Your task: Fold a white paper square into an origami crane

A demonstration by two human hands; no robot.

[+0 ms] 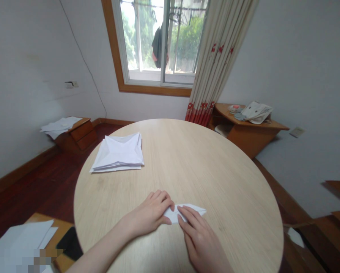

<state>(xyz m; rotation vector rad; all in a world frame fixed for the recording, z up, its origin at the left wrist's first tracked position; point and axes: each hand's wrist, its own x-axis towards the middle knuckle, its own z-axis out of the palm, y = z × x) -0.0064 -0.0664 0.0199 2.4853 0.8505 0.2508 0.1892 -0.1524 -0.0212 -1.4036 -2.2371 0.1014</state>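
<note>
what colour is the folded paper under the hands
White; the folded paper shows best in the head view.

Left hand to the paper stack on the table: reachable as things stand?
Probably yes: only bare tabletop shows between the left hand and the paper stack, though that hand is on the folded paper.

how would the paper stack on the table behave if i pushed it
The stack would probably slide unevenly, since its layers look loose and their edges don't line up. Lying low and flat on the table, it seems unlikely to tip or roll. Its thin, creased top sheet may bend or lift.
</note>
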